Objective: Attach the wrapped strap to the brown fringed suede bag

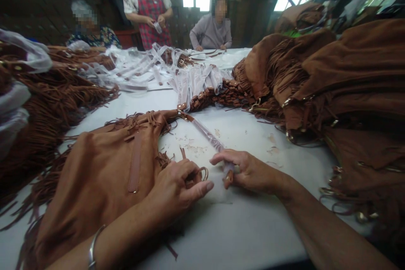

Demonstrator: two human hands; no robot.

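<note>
A brown fringed suede bag (104, 168) lies flat on the white table, partly under my left forearm. My left hand (185, 181) is closed on a gold metal ring (205, 173) at the bag's near side, the ring showing between thumb and fingers. My right hand (249, 171) grips the free end of a plastic-wrapped strap (207, 135), its brown leather tip (228, 179) sticking out below the fingers. The strap's far end joins the bag at a gold clasp (182, 113). A small gap separates the ring from the strap tip.
Brown fringed bags (316, 67) are heaped on the right, and more (47, 118) lie on the left. Wrapped straps (196, 82) form a pile ahead. Across the table one person (152, 12) stands and two people sit. Scraps (198, 148) dot the tabletop.
</note>
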